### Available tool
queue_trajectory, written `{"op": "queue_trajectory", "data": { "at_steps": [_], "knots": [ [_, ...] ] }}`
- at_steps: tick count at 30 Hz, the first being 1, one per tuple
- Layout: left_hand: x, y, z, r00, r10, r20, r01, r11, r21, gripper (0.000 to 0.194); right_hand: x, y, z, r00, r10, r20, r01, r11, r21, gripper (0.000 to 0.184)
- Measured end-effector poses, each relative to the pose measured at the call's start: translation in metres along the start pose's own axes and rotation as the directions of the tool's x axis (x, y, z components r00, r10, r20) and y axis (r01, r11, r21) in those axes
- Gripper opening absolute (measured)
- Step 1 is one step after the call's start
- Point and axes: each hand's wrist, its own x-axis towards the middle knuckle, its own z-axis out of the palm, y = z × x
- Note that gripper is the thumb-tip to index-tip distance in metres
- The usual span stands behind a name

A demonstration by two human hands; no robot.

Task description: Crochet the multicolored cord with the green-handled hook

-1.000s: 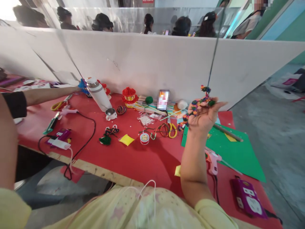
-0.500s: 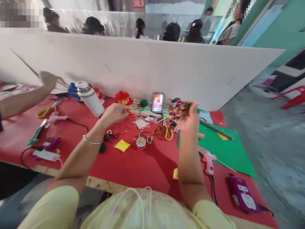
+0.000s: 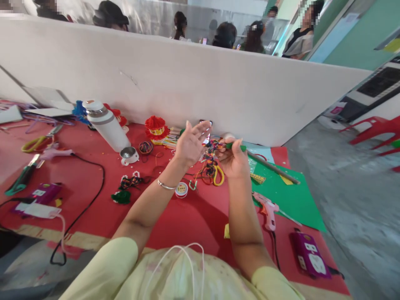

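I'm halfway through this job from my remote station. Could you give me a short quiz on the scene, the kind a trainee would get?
1. Multiple choice. What is the right hand holding?
a) a spoon
b) a multicoloured yarn piece
c) a paintbrush

2. True or false. The small metal cup is beside the white bottle.

3. Fill in the blank. The wide sheet on the person's right, with the end of a grey rod lying over it, is coloured ____.

Key: 1 b; 2 true; 3 green
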Motion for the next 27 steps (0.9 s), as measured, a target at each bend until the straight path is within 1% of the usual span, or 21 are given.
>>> {"op": "queue_trajectory", "data": {
  "at_steps": [1,3,4,7,8,9,10,11,12,13,14,15,17,18,19,20,21,22,24,26,27],
  "knots": [
    [0.004,0.003,-0.007,0.997,0.076,-0.02,-0.077,0.997,-0.024,0.067,0.0,0.0,0.0,1.0,0.003,-0.006,-0.003,1.0,0.0,0.042],
    [0.01,0.014,-0.024,0.97,0.229,-0.082,-0.236,0.968,-0.082,0.061,0.001,-0.001,-0.001,1.0,0.011,-0.02,-0.011,1.0,0.008,0.042],
    [0.011,0.02,-0.033,0.954,0.285,-0.092,-0.291,0.955,-0.052,0.06,0.002,-0.002,-0.002,0.999,0.014,-0.029,-0.014,1.0,0.018,0.042],
    [0.007,0.035,-0.052,0.924,0.366,-0.113,-0.368,0.93,0.002,0.058,0.005,-0.003,-0.004,0.998,0.023,-0.059,-0.02,0.998,0.052,0.038],
    [0.003,0.037,-0.055,0.93,0.359,-0.075,-0.36,0.933,0.011,0.061,0.005,-0.003,-0.004,0.997,0.027,-0.067,-0.023,0.998,0.056,0.037],
    [-0.001,0.038,-0.055,0.94,0.34,0.003,-0.34,0.939,0.045,0.066,0.006,-0.003,-0.005,0.997,0.03,-0.072,-0.026,0.998,0.054,0.037],
    [-0.005,0.038,-0.053,0.946,0.305,0.108,-0.316,0.943,0.108,0.071,0.006,-0.002,-0.005,0.997,0.029,-0.077,-0.025,0.999,0.047,0.037],
    [-0.01,0.037,-0.049,0.941,0.251,0.227,-0.297,0.933,0.201,0.073,0.006,-0.001,-0.004,0.996,0.024,-0.082,-0.021,0.999,0.035,0.037],
    [-0.013,0.036,-0.044,0.922,0.194,0.337,-0.303,0.901,0.311,0.071,0.006,0.0,-0.004,0.996,0.017,-0.083,-0.015,1.0,0.021,0.037],
    [-0.016,0.034,-0.039,0.903,0.154,0.402,-0.331,0.845,0.419,0.066,0.005,0.001,-0.003,0.997,0.01,-0.08,-0.009,1.0,0.007,0.038],
    [-0.018,0.032,-0.034,0.885,0.139,0.445,-0.377,0.774,0.509,0.066,0.004,0.002,-0.002,0.997,0.005,-0.073,-0.005,1.0,-0.008,0.038],
    [-0.019,0.03,-0.03,0.865,0.159,0.476,-0.443,0.688,0.575,0.069,0.004,0.004,-0.001,0.998,0.005,-0.06,-0.007,1.0,-0.022,0.04],
    [-0.019,0.026,-0.024,0.839,0.196,0.507,-0.529,0.508,0.68,0.076,0.002,0.005,-0.001,1.0,0.018,-0.024,-0.019,0.999,-0.042,0.044],
    [-0.019,0.024,-0.024,0.831,0.217,0.513,-0.552,0.44,0.708,0.078,0.001,0.005,-0.001,1.0,0.019,-0.01,-0.019,0.999,-0.047,0.045],
    [-0.019,0.022,-0.024,0.829,0.237,0.507,-0.558,0.397,0.728,0.08,0.001,0.005,-0.001,1.0,0.015,-0.002,-0.015,0.999,-0.05,0.045],
    [-0.019,0.02,-0.026,0.829,0.263,0.493,-0.559,0.38,0.737,0.081,0.001,0.005,-0.002,1.0,0.007,0.003,-0.006,0.999,-0.052,0.045],
    [-0.019,0.019,-0.027,0.834,0.29,0.47,-0.551,0.388,0.739,0.081,0.001,0.005,-0.002,1.0,-0.003,0.004,0.003,0.999,-0.055,0.044],
    [-0.02,0.018,-0.029,0.844,0.316,0.434,-0.535,0.422,0.732,0.08,0.001,0.005,-0.003,1.0,-0.011,0.004,0.011,0.998,-0.061,0.044],
    [-0.022,0.017,-0.03,0.876,0.35,0.332,-0.479,0.548,0.686,0.074,0.001,0.005,-0.003,1.0,-0.021,0.005,0.022,0.996,-0.087,0.043],
    [-0.025,0.018,-0.028,0.913,0.339,0.226,-0.405,0.683,0.608,0.069,0.001,0.006,-0.003,0.999,-0.031,0.014,0.033,0.992,-0.125,0.043],
    [-0.026,0.018,-0.026,0.927,0.326,0.184,-0.37,0.727,0.578,0.067,0.001,0.007,-0.003,0.999,-0.037,0.024,0.04,0.988,-0.146,0.042]
  ]
}}
